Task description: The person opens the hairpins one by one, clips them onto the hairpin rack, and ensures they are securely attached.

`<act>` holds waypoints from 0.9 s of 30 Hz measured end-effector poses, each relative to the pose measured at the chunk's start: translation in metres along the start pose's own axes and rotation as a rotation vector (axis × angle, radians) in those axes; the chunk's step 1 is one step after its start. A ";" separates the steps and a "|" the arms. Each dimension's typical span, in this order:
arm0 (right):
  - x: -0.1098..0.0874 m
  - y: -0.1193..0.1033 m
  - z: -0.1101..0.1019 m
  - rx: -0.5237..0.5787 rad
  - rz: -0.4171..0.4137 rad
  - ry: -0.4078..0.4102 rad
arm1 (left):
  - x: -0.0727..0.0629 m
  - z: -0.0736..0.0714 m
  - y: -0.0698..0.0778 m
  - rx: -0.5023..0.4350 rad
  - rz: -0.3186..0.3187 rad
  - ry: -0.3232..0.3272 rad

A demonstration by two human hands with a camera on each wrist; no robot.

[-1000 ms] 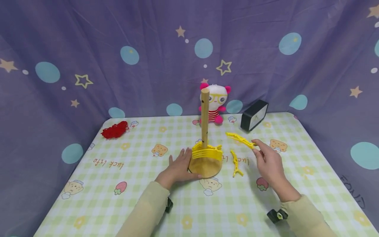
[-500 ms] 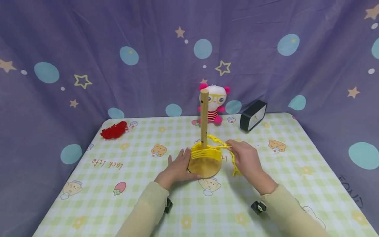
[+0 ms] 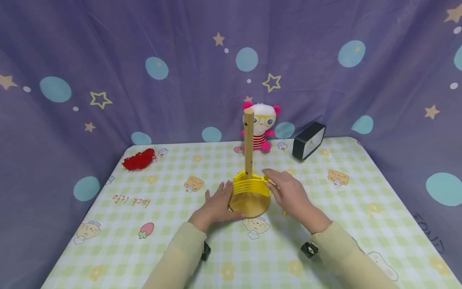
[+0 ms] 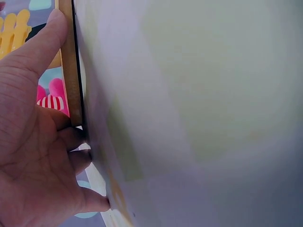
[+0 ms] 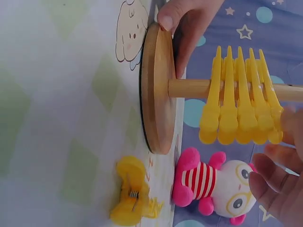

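A wooden stand with a round base [image 3: 249, 206] and an upright post [image 3: 249, 140] stands mid-table. Several yellow alligator hair clips [image 5: 236, 113] are stacked on the lower post, their long prongs across it. My left hand [image 3: 216, 206] holds the base's left rim, its thumb on the edge in the left wrist view. At the end of the topmost clip [image 5: 270, 104], the fingertips of my right hand [image 3: 292, 196] pinch it beside the post. One more yellow clip [image 5: 130, 191] lies on the table by the base, mostly hidden behind the right hand in the head view.
Behind the stand sits a pink-and-white plush panda [image 3: 262, 124]. A black box-shaped clock [image 3: 309, 140] stands at the back right. Red tangled yarn [image 3: 139, 159] lies at the back left. The checked tablecloth [image 3: 173, 241] ends at a purple curtain [image 3: 187, 80].
My right hand has moved left with the yellow hair clip from the table's right side to the post, where it now joins the stack. The left hand has stayed on the base.
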State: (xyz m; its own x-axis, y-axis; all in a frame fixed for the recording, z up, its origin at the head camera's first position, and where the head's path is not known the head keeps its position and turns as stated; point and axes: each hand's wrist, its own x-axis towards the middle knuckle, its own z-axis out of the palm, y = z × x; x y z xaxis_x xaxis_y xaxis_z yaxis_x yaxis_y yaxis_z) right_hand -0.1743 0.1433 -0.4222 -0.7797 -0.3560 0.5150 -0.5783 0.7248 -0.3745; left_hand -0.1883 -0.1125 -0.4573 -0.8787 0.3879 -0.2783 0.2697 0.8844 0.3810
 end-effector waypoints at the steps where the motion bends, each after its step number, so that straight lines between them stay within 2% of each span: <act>1: -0.002 0.001 -0.001 0.020 0.018 -0.008 | 0.000 0.000 0.000 0.003 -0.001 0.001; 5: -0.010 0.007 -0.006 0.059 0.114 -0.014 | 0.000 -0.001 0.000 0.009 0.001 -0.002; 10: -0.020 0.015 -0.009 0.042 0.247 -0.056 | 0.001 0.000 -0.001 0.014 0.001 -0.002; 15: -0.032 0.026 -0.006 -0.006 0.348 -0.134 | 0.002 0.001 -0.003 0.008 -0.005 -0.004; 20: -0.042 0.035 -0.004 -0.032 0.411 -0.221 | 0.002 0.002 -0.002 0.007 -0.012 -0.007; 27: -0.048 0.041 -0.001 -0.075 0.480 -0.386 | 0.002 0.001 -0.002 -0.001 -0.012 -0.011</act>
State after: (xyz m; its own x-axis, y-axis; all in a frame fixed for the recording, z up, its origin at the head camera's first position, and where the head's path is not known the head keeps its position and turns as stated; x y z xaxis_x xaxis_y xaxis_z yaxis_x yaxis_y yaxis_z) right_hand -0.1599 0.1905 -0.4616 -0.9873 -0.1580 -0.0188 -0.1344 0.8913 -0.4330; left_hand -0.1899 -0.1127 -0.4596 -0.8776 0.3800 -0.2922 0.2588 0.8887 0.3784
